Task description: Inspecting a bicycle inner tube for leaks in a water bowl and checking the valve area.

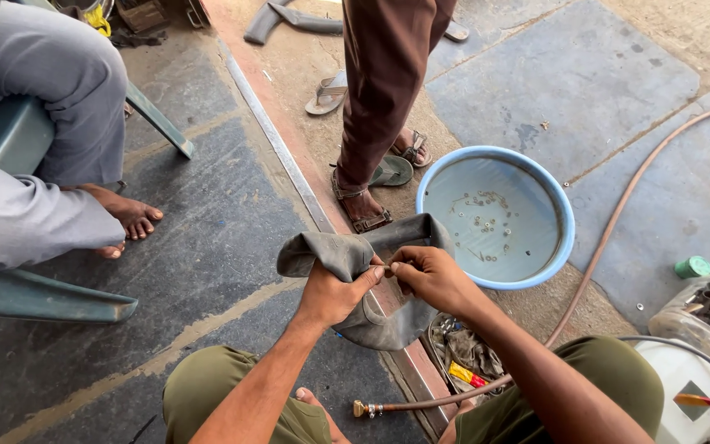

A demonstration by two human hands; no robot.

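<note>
Two-handed, crouching over a dark stone floor and looking down from head height. Clenching a bunched fold of a limp grey rubber inner tube in the left hand, with the knuckles turned up and the thumb pressing into the rubber. Pinching the same fold just beside it with the fingertips of the right hand, both hands touching at chest level above the knees. Letting the rest of the tube droop in a loop below the hands and drape back toward a round blue basin, sitting just beyond the hands, holding shallow water and a scatter of small metal nuts and washers. Judging the risks from here: possibly losing the pinched spot through a slipping grip on slack, perhaps damp rubber; possibly dragging the hanging loop across the gritty floor or into the tray of rags and tools between the knees; possibly snagging the thin brownish hose, curving past the basin and ending in a brass fitting near the left knee. Working close to a standing person's sandalled foot, just beside the tube's far end, so risking a bump or a trapped edge there. Sitting well apart from a seated person's bare feet at the left.
</note>
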